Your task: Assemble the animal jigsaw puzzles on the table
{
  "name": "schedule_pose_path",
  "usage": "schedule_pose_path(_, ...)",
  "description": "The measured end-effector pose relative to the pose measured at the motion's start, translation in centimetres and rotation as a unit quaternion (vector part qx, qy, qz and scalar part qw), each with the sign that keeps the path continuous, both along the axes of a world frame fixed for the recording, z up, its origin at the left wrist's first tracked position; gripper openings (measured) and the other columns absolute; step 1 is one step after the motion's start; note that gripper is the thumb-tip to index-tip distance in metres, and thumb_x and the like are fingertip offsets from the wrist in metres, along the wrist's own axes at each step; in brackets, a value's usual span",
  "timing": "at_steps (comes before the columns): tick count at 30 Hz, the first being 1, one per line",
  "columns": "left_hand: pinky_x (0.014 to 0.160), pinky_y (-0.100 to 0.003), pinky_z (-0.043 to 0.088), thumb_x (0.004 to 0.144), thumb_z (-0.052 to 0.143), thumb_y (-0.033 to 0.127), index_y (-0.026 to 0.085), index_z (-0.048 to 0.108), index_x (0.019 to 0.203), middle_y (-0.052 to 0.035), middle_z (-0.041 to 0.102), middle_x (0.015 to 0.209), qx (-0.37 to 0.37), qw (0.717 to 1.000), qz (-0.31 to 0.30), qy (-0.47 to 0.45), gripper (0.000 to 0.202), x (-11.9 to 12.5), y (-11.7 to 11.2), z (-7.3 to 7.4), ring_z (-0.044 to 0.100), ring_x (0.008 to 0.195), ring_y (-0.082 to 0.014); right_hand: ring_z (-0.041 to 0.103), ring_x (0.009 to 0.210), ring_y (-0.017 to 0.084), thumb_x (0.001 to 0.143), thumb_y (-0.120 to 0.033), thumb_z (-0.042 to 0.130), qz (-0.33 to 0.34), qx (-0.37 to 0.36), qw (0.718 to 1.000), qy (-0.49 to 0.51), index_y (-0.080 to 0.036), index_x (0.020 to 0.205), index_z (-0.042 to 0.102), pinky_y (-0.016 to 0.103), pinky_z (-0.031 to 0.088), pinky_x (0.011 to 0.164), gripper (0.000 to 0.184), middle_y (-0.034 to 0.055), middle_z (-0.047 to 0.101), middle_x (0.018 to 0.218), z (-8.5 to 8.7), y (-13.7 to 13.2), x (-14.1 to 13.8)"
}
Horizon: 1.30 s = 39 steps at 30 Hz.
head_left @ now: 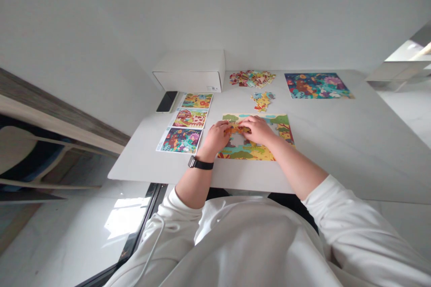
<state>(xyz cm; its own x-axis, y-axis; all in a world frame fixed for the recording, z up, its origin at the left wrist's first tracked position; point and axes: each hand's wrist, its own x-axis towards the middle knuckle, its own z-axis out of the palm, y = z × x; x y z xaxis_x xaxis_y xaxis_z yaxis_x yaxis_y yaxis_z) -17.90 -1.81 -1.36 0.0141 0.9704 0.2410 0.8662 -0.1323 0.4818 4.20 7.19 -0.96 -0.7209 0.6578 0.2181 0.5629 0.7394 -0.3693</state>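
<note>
A partly assembled jigsaw puzzle [257,153] with trees and animals lies on the white table in front of me, with a pale gap in its middle. Over its upper left part, my left hand [218,136] and my right hand [258,129] grip a small orange section of joined puzzle pieces [236,128] from its two sides. Both hands have curled fingers, and the fingertips partly cover the section. Whether it lies flat or is slightly lifted, I cannot tell. Just beyond is a small group of loose yellow and blue pieces [263,100].
A pile of mixed puzzle pieces [252,79] lies at the back beside a white box [188,80]. To the left are a phone [167,102] and a reference sheet [187,124] with three pictures. A dark blue finished puzzle [318,85] rests at the back right of the table [330,143].
</note>
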Motion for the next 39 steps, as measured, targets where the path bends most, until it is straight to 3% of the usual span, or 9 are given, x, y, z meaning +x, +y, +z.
schedule_pose_path(9, 0.127, -0.039, 0.048, 0.094, 0.06, 0.008, 0.024, 0.08, 0.13, -0.0098, 0.07, 0.148, -0.01, 1.0, -0.011, 0.007, 0.044, -0.1, 0.0, 0.0, 0.065, 0.141, -0.0247, 0.066, 0.123, 0.032, 0.095, -0.022, 0.072, -0.004, 0.021, 1.0, 0.001, -0.026, 0.128, 0.08, 0.048, 0.051, 0.113, 0.034, 0.0096, 0.074, 0.134, 0.2, -0.3, 0.0)
schedule_pose_path(19, 0.128, -0.04, 0.047, 0.094, 0.061, 0.012, 0.02, 0.079, 0.134, -0.0131, 0.069, 0.149, -0.005, 1.0, -0.008, 0.007, 0.045, 0.2, 0.0, 0.0, 0.065, 0.141, -0.0272, 0.065, 0.124, 0.033, 0.092, -0.021, 0.074, -0.018, 0.018, 1.0, 0.006, -0.024, 0.122, 0.082, 0.049, 0.051, 0.114, 0.032, 0.0107, 0.075, 0.133, 0.2, -0.4, -0.3)
schedule_pose_path(30, 0.127, -0.047, 0.047, 0.087, 0.063, 0.011, 0.021, 0.078, 0.132, -0.0119, 0.07, 0.15, -0.003, 0.998, -0.059, 0.02, 0.048, 0.6, -0.3, 0.2, 0.063, 0.142, -0.0285, 0.065, 0.132, 0.034, 0.094, -0.023, 0.073, 0.018, 0.008, 0.998, -0.054, -0.024, 0.125, 0.082, 0.051, 0.048, 0.116, 0.033, 0.0091, 0.073, 0.146, 1.3, -1.9, 0.3)
schedule_pose_path(39, 0.131, -0.05, 0.041, 0.097, 0.064, 0.022, 0.024, 0.076, 0.135, -0.0073, 0.068, 0.154, -0.002, 0.996, -0.082, 0.025, 0.04, 0.5, -0.2, -0.3, 0.056, 0.151, -0.0281, 0.067, 0.132, 0.033, 0.092, -0.022, 0.073, 0.048, 0.016, 0.994, -0.101, -0.024, 0.116, 0.083, 0.049, 0.048, 0.116, 0.026, 0.0095, 0.077, 0.138, 2.4, -2.0, 0.0)
